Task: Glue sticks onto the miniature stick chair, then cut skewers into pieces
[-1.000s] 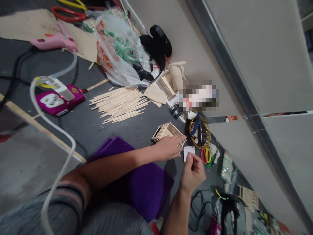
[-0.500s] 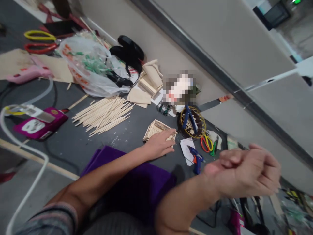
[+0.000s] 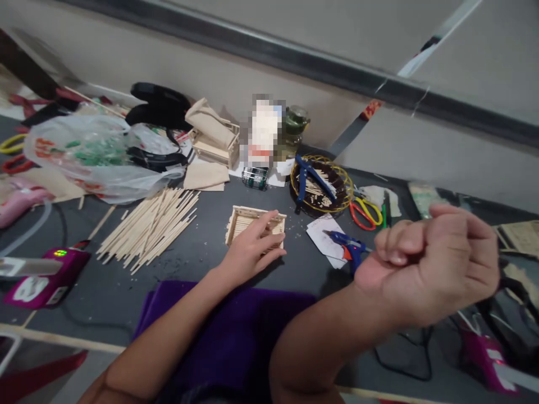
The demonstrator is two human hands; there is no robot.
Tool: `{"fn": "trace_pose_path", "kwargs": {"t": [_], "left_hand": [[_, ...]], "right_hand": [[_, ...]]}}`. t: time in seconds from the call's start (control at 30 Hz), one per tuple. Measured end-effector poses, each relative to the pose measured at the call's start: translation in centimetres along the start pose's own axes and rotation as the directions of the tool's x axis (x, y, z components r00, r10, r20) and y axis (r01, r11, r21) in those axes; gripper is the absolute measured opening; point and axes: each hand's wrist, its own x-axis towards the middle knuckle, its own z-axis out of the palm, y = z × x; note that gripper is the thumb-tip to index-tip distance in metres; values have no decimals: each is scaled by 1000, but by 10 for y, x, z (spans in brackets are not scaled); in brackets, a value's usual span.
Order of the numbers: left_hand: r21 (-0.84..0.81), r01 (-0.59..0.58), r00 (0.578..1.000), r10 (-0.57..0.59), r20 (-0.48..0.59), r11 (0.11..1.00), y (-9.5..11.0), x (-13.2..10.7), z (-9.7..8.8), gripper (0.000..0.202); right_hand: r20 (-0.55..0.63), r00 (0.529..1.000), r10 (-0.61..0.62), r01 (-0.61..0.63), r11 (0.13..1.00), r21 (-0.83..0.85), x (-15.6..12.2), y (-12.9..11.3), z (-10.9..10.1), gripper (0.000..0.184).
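A small open-topped box built of thin wooden sticks [image 3: 239, 220] lies on the dark table in front of me. Across its right part reaches my left hand [image 3: 252, 247], palm down, fingers stretched and apart, seemingly resting on it. My right hand [image 3: 442, 264] is raised close to the camera at the right, its fingers curled into a fist and nothing showing in it. Beyond that wrist lies a blue glue gun [image 3: 351, 247], partly hidden, beside white paper [image 3: 326, 230]. Loose wooden sticks [image 3: 147, 230] are heaped to the left of the box.
A round basket [image 3: 350, 191] carries blue pliers [image 3: 302, 179] and stick scraps. Scissors [image 3: 364, 213] lie beside it. At the left are a plastic bag [image 3: 92, 151], a pink glue gun [image 3: 21, 202] and a magenta device [image 3: 69, 269]. Purple cloth [image 3: 177, 297] hangs at the near edge.
The camera view has turned, so the table appears more level and its objects sit further left. My left hand stays at the stick box; my right hand stays raised in a fist.
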Motion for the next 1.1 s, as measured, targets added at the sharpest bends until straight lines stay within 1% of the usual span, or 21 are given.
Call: {"fn": "trace_pose_path", "kwargs": {"t": [0.3,0.47,0.6,0.67,0.77,0.8,0.9,0.97,1.03,1.07,1.1], "left_hand": [[0,14,1000,-14,19,1000,3,4,-2,28],[18,18,999,-19,37,1000,4,5,-2,30],[37,24,999,-25,43,999,4,4,-1,31],[43,23,999,-25,48,999,4,4,-1,31],[43,34,997,-36,61,999,3,4,-1,31],[45,38,997,-41,64,998,3,4,-1,31],[56,38,997,-42,65,998,1,3,0,30],[61,38,997,-42,65,997,0,2,1,30],[61,43,997,-47,63,997,-1,2,1,30],[58,44,997,-48,62,997,-1,3,1,29],[54,45,997,-48,61,998,-1,3,1,29]], "right_hand": [[37,997,73,-75,994,74,8,10,-5,16],[31,993,118,-117,993,-15,9,11,-10,19],[63,987,147,-141,986,-94,10,13,-12,22],[59,986,153,-150,987,-60,11,15,-12,18],[51,988,144,-146,989,36,11,18,-13,14],[76,987,145,-149,988,52,11,19,-13,14],[230,958,175,-184,983,21,11,25,-13,14],[300,935,190,-185,982,-46,10,32,-12,15],[353,916,191,-155,980,-126,9,40,-10,15],[399,895,200,-135,974,-184,10,45,-8,16],[456,862,222,-111,960,-258,10,49,-7,17]]}}
